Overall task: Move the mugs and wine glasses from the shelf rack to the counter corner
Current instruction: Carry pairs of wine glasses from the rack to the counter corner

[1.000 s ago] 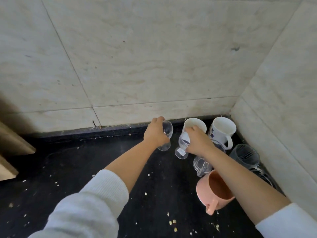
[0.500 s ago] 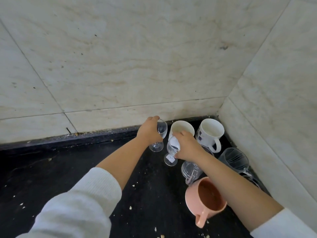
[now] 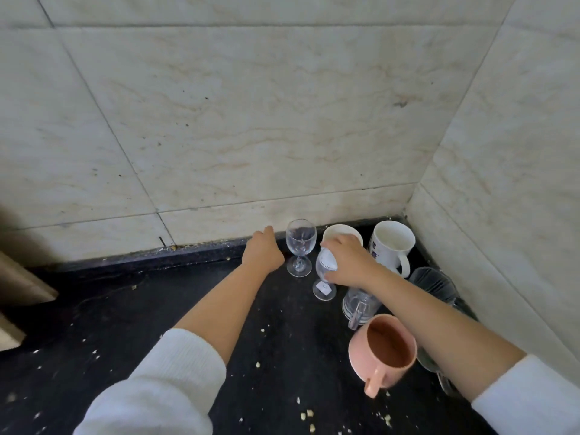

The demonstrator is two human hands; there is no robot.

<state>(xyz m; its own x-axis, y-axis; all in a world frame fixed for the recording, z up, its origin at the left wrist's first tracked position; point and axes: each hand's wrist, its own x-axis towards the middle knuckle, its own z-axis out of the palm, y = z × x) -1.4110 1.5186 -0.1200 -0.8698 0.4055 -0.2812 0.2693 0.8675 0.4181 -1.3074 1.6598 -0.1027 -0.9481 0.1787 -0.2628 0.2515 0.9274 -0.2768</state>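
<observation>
Two clear wine glasses stand upright on the black counter (image 3: 188, 324) near the corner. The far wine glass (image 3: 300, 243) stands free against the back wall. My left hand (image 3: 263, 251) is just left of it, off the glass, fingers loosely curled and holding nothing. My right hand (image 3: 346, 262) grips the bowl of the near wine glass (image 3: 324, 277), whose foot rests on the counter and bears a small white sticker. Behind them are a cream mug (image 3: 342, 233) and a white printed mug (image 3: 392, 246). A pink mug (image 3: 381, 350) stands nearest me.
A clear glass mug (image 3: 357, 304) sits under my right forearm, and more clear glassware (image 3: 434, 284) stands along the right wall. Marble tile walls close the corner at the back and right. Crumbs dot the counter. A beige board edge (image 3: 22, 287) juts in at the left.
My left hand has let go of the far wine glass and drawn back to the left. The glass now stands alone. My right hand still holds the near glass, now set down on the counter.
</observation>
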